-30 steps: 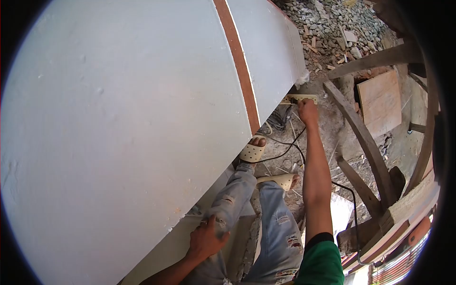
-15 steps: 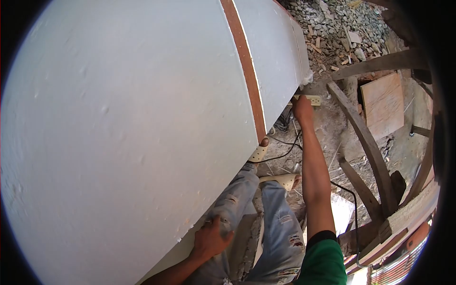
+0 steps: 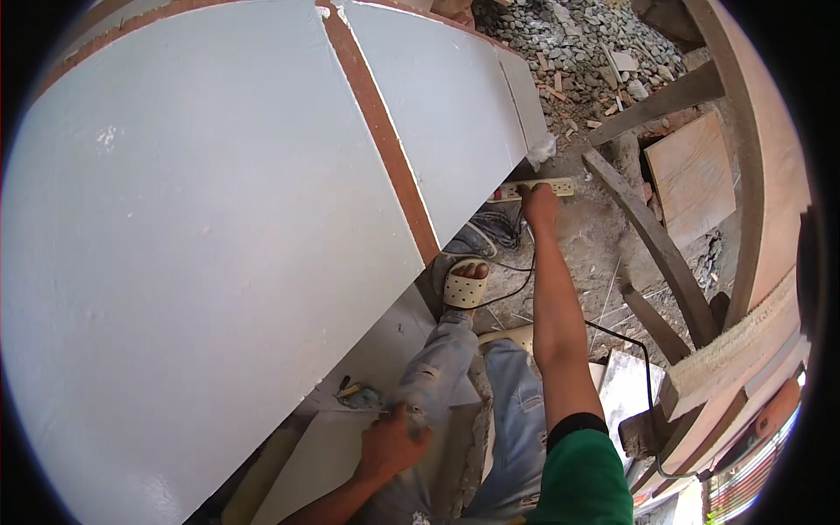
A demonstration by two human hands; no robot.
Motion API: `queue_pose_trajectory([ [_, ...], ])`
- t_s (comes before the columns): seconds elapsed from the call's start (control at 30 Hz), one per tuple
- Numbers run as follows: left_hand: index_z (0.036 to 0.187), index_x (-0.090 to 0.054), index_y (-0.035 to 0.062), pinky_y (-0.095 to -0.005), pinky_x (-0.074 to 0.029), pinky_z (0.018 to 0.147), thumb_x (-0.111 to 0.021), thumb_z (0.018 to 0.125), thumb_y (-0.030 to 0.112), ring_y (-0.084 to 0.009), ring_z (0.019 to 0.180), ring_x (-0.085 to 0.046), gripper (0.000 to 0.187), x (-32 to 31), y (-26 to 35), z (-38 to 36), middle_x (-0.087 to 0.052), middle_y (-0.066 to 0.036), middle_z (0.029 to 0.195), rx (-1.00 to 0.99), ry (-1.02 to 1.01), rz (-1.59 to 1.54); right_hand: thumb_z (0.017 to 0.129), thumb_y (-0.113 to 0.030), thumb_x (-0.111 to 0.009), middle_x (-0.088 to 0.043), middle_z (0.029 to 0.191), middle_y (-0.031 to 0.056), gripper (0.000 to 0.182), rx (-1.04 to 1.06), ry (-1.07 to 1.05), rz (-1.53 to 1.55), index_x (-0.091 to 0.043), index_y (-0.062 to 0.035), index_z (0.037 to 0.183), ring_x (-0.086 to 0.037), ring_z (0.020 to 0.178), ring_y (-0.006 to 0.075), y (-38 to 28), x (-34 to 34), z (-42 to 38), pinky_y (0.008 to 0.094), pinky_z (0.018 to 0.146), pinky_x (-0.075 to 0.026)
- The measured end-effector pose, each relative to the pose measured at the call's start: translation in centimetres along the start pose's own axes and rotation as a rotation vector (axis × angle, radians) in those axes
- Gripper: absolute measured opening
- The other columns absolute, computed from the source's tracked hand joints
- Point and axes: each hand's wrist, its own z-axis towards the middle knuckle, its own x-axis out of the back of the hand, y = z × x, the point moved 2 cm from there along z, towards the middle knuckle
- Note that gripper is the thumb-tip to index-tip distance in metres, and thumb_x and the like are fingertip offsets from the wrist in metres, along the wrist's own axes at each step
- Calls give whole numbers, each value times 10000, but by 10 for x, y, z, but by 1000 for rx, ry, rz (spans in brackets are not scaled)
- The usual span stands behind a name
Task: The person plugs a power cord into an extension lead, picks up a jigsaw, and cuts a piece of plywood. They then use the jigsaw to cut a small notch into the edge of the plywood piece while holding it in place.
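My right hand [image 3: 540,206] reaches down to a cream power strip [image 3: 557,187] on the ground, its fingers closed on a plug mostly hidden in the grip. A black cord [image 3: 531,262] runs down from beside this hand. Something red sits at the strip's left end, close to the panel's edge. My left hand [image 3: 395,444] rests on the knee of my torn jeans [image 3: 437,372], fingers spread and holding nothing. A large pale grey panel [image 3: 219,219] with a brown strip [image 3: 382,122] across it fills the left side.
Coiled dark cable [image 3: 500,229] lies below the power strip. My sandalled foot [image 3: 466,284] is beside the panel's corner. Curved timber pieces [image 3: 652,232] and a square board [image 3: 693,172] stand at right. Gravel [image 3: 586,44] lies behind. An orange-and-black tool [image 3: 774,411] sits at lower right.
The view has shifted, so the panel appears lower and further left, showing its far edge and more floor beneath. My right hand stays at the power strip; my left stays on my knee.
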Motion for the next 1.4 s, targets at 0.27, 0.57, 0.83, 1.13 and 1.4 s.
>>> queue_pose_trajectory([
  [0.27, 1355, -520, -25, -508, -518, 956, -728, 817, 464, -444, 1095, -657, 757, 5, -1, -4, -648, -275, 1217, 50, 30, -71, 952, -306, -695, -578, 1249, 299, 542, 340, 23, 300, -538, 69, 1310, -561, 1173, 482, -35, 112, -246, 485, 992, -476],
  [0.57, 1265, -668, 78, -494, -457, 1018, -793, 801, 335, -377, 1199, -557, 545, 83, -56, -129, -611, -193, 1273, -746, 171, -108, 890, -459, -732, -636, 1111, 183, 455, 79, -270, 76, -681, -76, 1130, -651, 1010, 386, 18, 329, -608, 479, 886, -528],
  [0.83, 993, -742, 124, -446, -499, 801, -667, 930, 264, -329, 919, -615, 171, 114, -64, -185, -647, -133, 938, -952, -153, 173, 987, -391, -570, -705, 1009, 187, 347, -33, -441, 114, -714, -84, 1057, -662, 971, 415, 9, 301, -685, 529, 920, -486],
  [1.13, 677, -551, 50, -403, -420, 601, -643, 906, 195, -195, 608, -551, 286, 147, -71, -202, -528, -100, 638, -682, -294, -110, 975, -328, -527, -709, 897, 234, 355, -49, -340, 278, -727, -50, 879, -687, 913, 398, -63, 426, -735, 553, 832, -493],
  [1.4, 650, -497, 52, -391, -384, 571, -635, 896, 186, -156, 594, -506, 312, 147, -36, -253, -474, -73, 613, -687, -201, -185, 933, -338, -592, -702, 869, 221, 342, -31, -165, 591, -683, -20, 846, -666, 831, 445, 2, 405, -670, 528, 774, -514],
])
